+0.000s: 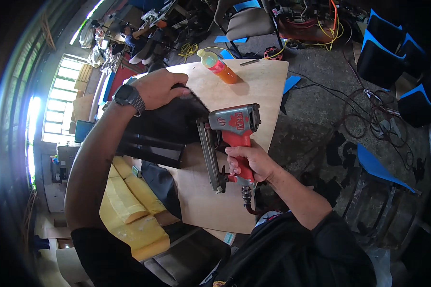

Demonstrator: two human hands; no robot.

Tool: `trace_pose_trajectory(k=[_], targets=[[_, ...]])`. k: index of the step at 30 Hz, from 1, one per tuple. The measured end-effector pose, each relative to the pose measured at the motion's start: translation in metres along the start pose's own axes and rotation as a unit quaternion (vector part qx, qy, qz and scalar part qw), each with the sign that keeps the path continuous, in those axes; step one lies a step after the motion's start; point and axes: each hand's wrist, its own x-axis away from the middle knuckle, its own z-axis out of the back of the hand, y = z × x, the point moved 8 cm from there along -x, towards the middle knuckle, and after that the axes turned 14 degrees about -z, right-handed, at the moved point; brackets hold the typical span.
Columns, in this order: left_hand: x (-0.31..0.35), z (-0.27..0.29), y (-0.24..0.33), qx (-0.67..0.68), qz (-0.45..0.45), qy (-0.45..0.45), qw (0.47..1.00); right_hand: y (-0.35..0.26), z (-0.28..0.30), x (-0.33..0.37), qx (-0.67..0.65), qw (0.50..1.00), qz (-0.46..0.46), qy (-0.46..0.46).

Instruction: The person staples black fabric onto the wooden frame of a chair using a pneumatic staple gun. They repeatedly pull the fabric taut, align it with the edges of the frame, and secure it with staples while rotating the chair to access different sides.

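Head view: left edge of the table [261, 79] partly hidden by black material [167, 119] pinched in left hand [159, 89]; staple gun [235, 137] gripped in right hand [254, 161].

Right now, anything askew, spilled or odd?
No spill visible. Dark scraps lie scattered on the floor right of the table, untidy underfoot. A drink bottle stands on the table, seemingly out of place near the red tool.

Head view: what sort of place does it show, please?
Probably an upholstery workshop: the right hand holds a red and grey staple gun, what looks like yellow foam lies at the left, and a padded chair stands beyond.
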Motion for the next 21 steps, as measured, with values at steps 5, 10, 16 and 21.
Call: trace_pose_trajectory(k=[5,10,16,21], targets=[[0.007,-0.004,-0.004,-0.032,0.005,-0.023,0.999,-0.001,-0.003,-0.004,0.011,1.000,0.000,-0.006],[0.006,-0.012,-0.011,-0.060,-0.048,-0.089,0.993,-0.002,-0.003,-0.005,0.019,1.000,-0.003,-0.016],[0.001,-0.008,-0.004,-0.071,-0.049,-0.037,0.996,-0.006,-0.010,-0.004,0.031,0.999,0.004,0.004],[-0.001,-0.005,-0.006,-0.079,-0.013,-0.007,0.997,-0.007,-0.014,-0.012,0.014,1.000,-0.023,-0.003]])
